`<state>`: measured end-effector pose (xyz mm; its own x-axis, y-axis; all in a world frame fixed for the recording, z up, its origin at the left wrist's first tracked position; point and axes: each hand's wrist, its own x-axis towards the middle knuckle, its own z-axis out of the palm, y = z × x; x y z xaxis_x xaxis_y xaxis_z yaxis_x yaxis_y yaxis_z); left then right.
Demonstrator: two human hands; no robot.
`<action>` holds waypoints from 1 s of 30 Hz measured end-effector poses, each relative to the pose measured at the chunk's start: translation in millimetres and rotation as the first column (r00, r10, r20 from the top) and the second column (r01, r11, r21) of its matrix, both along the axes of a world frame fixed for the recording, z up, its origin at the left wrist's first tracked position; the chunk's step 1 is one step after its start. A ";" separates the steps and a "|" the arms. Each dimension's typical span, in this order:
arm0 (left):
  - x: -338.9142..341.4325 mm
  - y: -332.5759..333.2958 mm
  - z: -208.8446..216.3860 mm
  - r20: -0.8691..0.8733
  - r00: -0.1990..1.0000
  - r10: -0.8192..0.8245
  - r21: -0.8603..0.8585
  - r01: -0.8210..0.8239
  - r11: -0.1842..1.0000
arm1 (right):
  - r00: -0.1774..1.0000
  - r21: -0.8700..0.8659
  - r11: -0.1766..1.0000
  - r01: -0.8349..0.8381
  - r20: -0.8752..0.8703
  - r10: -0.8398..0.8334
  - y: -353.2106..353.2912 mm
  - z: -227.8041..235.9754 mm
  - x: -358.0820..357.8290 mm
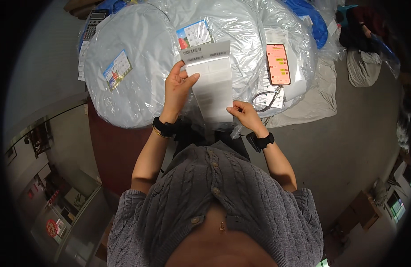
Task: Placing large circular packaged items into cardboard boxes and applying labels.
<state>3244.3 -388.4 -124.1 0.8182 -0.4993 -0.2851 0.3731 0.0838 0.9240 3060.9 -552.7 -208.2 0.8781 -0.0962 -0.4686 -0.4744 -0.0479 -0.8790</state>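
My left hand grips the left edge of a white paper sheet of barcode labels, thumb on top. With thumb and fingers, my right hand pinches the sheet's lower right edge. The sheet's top part is folded and carries several barcodes. Behind it lie round, flat grey-white packages in clear plastic, one on the left and one on the right. A colourful card lies on the left package. Another such card is partly covered by the sheet.
A lit smartphone with a dark strap rests on printed papers at the right. A calculator sits at the far left. Grey fabric spreads beside the packages. Another person's hand shows at the upper right.
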 end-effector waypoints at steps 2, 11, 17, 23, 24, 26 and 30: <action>4.7 0.8 -3.3 -0.030 0.999 0.023 0.016 -0.023 1.000 | 1.000 0.014 1.000 -0.016 -0.026 0.016 -0.5 -0.6 -2.6; 15.2 14.8 -25.0 -0.032 0.994 0.106 0.076 -0.103 0.992 | 0.998 0.053 0.998 0.034 -0.053 -0.031 3.2 4.7 -4.6; 22.8 30.7 -40.1 -0.020 0.985 0.169 0.200 -0.162 0.966 | 0.991 0.085 0.987 0.136 -0.008 -0.136 2.9 -5.3 -10.7; 19.2 42.8 -49.5 -0.056 0.983 0.177 0.250 -0.158 0.955 | 0.994 0.094 0.990 0.106 -0.022 -0.105 3.0 -3.2 -10.7; 18.8 45.8 -51.1 -0.056 0.982 0.178 0.259 -0.158 0.953 | 0.995 0.086 0.991 0.100 -0.026 -0.098 3.1 -2.5 -10.7; 17.0 50.6 -51.6 -0.061 0.979 0.197 0.269 -0.174 0.947 | 0.996 0.099 0.991 0.086 -0.015 -0.085 5.4 -6.9 -11.6; 17.1 61.8 -56.9 -0.080 0.972 0.220 0.286 -0.189 0.939 | 1.000 0.075 0.997 0.007 -0.021 -0.005 4.8 -4.6 -11.5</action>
